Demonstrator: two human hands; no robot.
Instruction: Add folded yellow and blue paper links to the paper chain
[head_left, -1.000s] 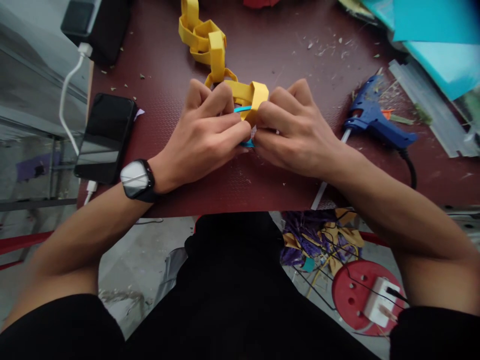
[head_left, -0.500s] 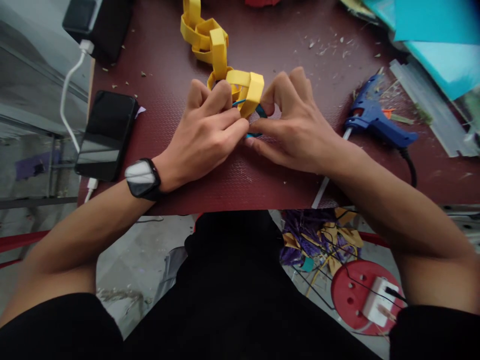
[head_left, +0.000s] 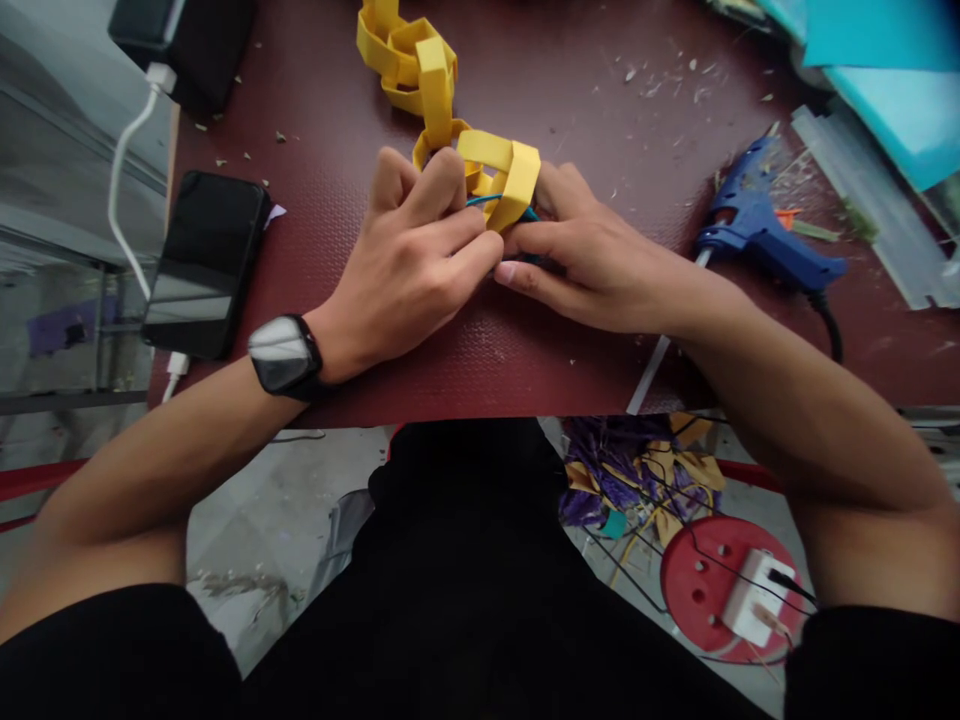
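Note:
A yellow paper chain (head_left: 435,90) runs from the top of the dark red table (head_left: 480,340) down to my hands. My left hand (head_left: 412,265), with a black watch at the wrist, is closed around the chain's nearest link and a thin blue paper strip (head_left: 491,201). My right hand (head_left: 592,260) meets it from the right, fingers pinched on the same blue strip just under the last yellow link (head_left: 510,175). Most of the blue strip is hidden between my fingers.
A blue glue gun (head_left: 757,235) lies right of my hands, its cord trailing off the table edge. A black phone (head_left: 202,262) on a white cable lies at the left. Blue sheets (head_left: 885,70) sit top right. Paper scraps and a red stool with a plug are below.
My right hand has lowered and flattened, its fingers closing in on the strip under the yellow link. The left hand has stayed almost still.

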